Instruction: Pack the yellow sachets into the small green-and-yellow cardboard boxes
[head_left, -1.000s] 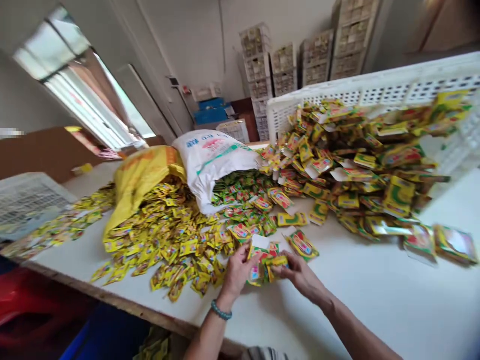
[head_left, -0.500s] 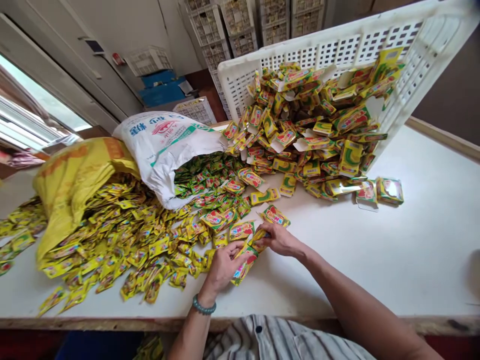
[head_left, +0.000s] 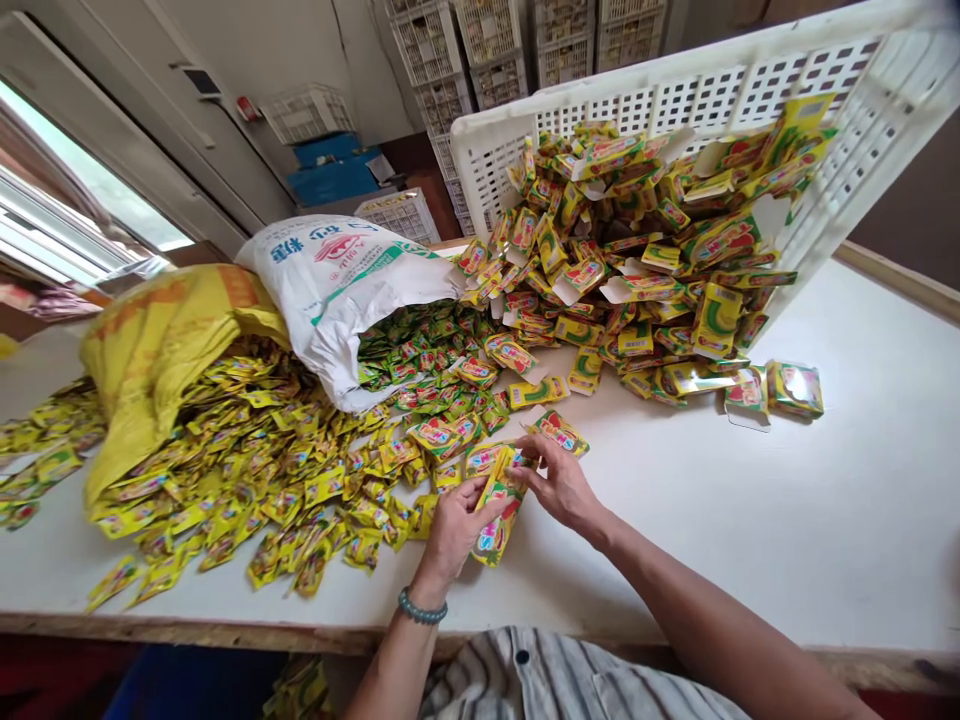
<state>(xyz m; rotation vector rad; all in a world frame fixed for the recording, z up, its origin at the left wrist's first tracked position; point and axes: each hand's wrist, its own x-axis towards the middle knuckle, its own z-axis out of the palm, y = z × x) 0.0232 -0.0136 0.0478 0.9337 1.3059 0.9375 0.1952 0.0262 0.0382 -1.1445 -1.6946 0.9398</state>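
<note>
A small yellow and green box (head_left: 496,532) is held in my left hand (head_left: 454,530), thumb across its printed front, just above the table's front part. My right hand (head_left: 561,484) touches the box's upper end with bent fingers. Other boxes lie right behind my hands, one of them (head_left: 559,430) with its flap up. To the left spreads a heap of small yellow packets (head_left: 277,460). Green and red packets (head_left: 409,355) spill from the mouth of a white sack (head_left: 345,290).
A yellow sack (head_left: 165,350) lies at the left. Behind and right, a tipped white crate (head_left: 637,100) spills many boxes (head_left: 585,270) onto the white table (head_left: 712,510). One box (head_left: 795,388) stands at the right. Stacked crates (head_left: 487,40) are against the wall.
The view has shifted slightly. The packet that was between my fingers no longer shows apart from the box. My right hand's fingers have spread a little at the box's upper end.
</note>
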